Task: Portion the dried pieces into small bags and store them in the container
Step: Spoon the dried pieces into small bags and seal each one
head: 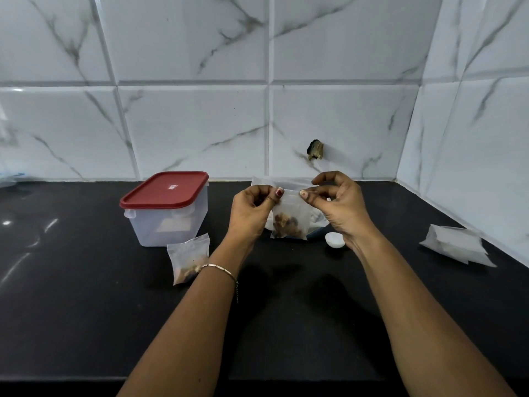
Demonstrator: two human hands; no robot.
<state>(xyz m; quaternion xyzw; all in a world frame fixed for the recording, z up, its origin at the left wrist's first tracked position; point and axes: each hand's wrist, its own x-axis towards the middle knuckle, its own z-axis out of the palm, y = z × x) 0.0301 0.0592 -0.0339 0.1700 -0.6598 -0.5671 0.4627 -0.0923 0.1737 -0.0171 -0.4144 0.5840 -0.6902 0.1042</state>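
A small clear bag with brown dried pieces at its bottom hangs upright above the black counter. My left hand pinches its top left corner and my right hand pinches its top right corner. Behind the bag lies a larger clear bag, mostly hidden by my hands. A second small filled bag lies on the counter beside my left forearm. The clear plastic container with its red lid shut stands to the left.
A small white cap or dish rests under my right wrist. A stack of empty clear bags lies at the right by the tiled wall. The black counter meets tiled walls at the back and right.
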